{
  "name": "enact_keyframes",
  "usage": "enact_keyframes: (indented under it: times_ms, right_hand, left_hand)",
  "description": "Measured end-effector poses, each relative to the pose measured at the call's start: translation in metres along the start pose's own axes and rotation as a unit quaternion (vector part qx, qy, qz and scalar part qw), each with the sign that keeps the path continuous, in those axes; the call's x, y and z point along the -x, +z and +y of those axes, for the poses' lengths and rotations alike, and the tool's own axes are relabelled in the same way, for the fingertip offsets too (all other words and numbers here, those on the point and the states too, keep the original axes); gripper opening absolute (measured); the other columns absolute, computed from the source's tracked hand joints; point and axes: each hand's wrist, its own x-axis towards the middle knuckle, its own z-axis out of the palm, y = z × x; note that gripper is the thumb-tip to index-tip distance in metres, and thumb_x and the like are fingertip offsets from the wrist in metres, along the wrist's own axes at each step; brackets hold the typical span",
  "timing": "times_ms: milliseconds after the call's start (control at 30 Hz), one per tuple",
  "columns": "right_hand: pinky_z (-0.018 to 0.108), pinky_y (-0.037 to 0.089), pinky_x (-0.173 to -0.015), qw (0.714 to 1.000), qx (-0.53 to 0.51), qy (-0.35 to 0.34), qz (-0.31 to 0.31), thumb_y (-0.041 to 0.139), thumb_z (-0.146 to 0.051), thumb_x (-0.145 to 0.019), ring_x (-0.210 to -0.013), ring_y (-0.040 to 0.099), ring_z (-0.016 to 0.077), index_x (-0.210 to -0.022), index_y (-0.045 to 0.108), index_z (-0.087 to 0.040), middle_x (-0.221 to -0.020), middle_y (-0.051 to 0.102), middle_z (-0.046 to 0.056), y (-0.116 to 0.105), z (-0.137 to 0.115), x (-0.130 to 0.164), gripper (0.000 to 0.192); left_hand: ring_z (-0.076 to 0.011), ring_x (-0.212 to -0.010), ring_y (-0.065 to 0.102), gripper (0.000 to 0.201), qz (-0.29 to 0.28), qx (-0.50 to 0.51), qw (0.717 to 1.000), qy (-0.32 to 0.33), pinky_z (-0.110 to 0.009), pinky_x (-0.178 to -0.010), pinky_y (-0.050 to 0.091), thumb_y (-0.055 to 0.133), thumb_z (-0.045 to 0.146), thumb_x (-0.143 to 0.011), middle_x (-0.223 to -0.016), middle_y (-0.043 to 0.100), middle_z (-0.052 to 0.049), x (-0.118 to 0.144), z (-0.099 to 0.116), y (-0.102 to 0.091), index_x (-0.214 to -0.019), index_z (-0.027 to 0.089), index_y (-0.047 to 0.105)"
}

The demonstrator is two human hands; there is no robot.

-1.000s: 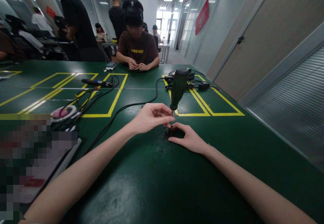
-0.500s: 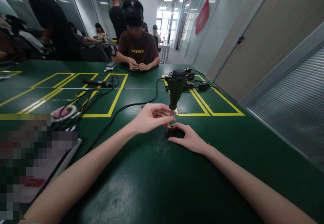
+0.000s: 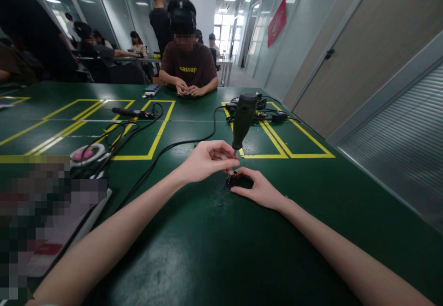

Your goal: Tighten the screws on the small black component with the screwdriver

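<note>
The left hand [image 3: 207,160] was curled, its thumb and fingertips pinched low on the shaft of a dark green plastic-handled screwdriver [image 3: 243,119], which stood nearly upright with its handle leaning slightly away to the right, above the hand. The tip of the tool came down onto a small black round part [image 3: 232,181] lying on the green table top [image 3: 194,250], directly beneath the left fingertips. The right hand [image 3: 259,188] lay flat-ish on the table just to the right of that part, fingers loosely bent around it and touching its edge, steadying it rather than closing fully.

Beyond the left hand, a black cable [image 3: 173,147] ran across the table from the far side toward the near left, passing close behind the knuckles. Farther left of it lay a tangle of thinner black wires [image 3: 114,137], a pink and white round reel [image 3: 85,154] and a dark pen-shaped tool [image 3: 133,112], all well apart from the hands. Yellow tape lines [image 3: 157,135] marked rectangles on the table. Behind the screwdriver handle sat a cluster of black adapters and plugs [image 3: 266,112]. At the far edge, opposite, a person in a brown shirt [image 3: 188,68] sat with both hands together on the table.
</note>
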Motion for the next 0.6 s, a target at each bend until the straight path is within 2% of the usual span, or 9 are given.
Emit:
enact_keyframes:
  times_ms: [100, 233, 333, 600]
  right_hand:
    - [0.04, 0.057, -0.089, 1.0, -0.004, -0.003, -0.001, 0.076, -0.032, -0.086, -0.093, 0.073, 0.024, -0.1, 0.068, -0.022, -0.098, 0.078, 0.004, -0.0002, -0.0015, -0.0003, 0.019]
    - [0.039, 0.057, -0.09, 1.0, -0.008, -0.005, -0.003, 0.075, -0.032, -0.086, -0.092, 0.072, 0.0233, -0.099, 0.068, -0.021, -0.097, 0.077, 0.004, 0.0, -0.0014, -0.0003, 0.018]
    - [0.039, 0.057, -0.089, 1.0, -0.01, -0.006, -0.003, 0.075, -0.033, -0.087, -0.092, 0.072, 0.0231, -0.099, 0.068, -0.021, -0.097, 0.077, 0.004, 0.0005, -0.0004, -0.0002, 0.018]
    - [0.038, 0.057, -0.087, 1.0, 0.001, -0.008, 0.001, 0.076, -0.034, -0.086, -0.09, 0.072, 0.0233, -0.099, 0.067, -0.022, -0.095, 0.076, 0.004, 0.0002, 0.0012, -0.0004, 0.02]
  left_hand:
    - [-0.0117, -0.06, 0.069, 0.031, 0.005, 0.0, 1.0, -0.003, -0.022, -0.06, 0.056, 0.088, 0.032, -0.075, -0.07, 0.072, -0.002, 0.0001, 0.001, 0.0004, -0.085, 0.012, 0.067]
    - [-0.0119, -0.064, 0.07, 0.03, -0.005, 0.003, 1.0, -0.001, -0.024, -0.064, 0.058, 0.085, 0.03, -0.077, -0.084, 0.078, -0.008, 0.0007, 0.0033, 0.0004, -0.096, 0.009, 0.074]
    - [-0.011, -0.064, 0.069, 0.027, -0.008, 0.006, 1.0, 0.002, -0.024, -0.066, 0.058, 0.082, 0.029, -0.08, -0.09, 0.08, -0.01, 0.0008, 0.0033, 0.0, -0.097, 0.009, 0.075]
    - [-0.0123, -0.063, 0.069, 0.028, 0.001, 0.001, 1.0, 0.002, -0.025, -0.066, 0.059, 0.086, 0.031, -0.077, -0.074, 0.074, -0.004, -0.0005, 0.0, -0.0002, -0.087, 0.01, 0.071]
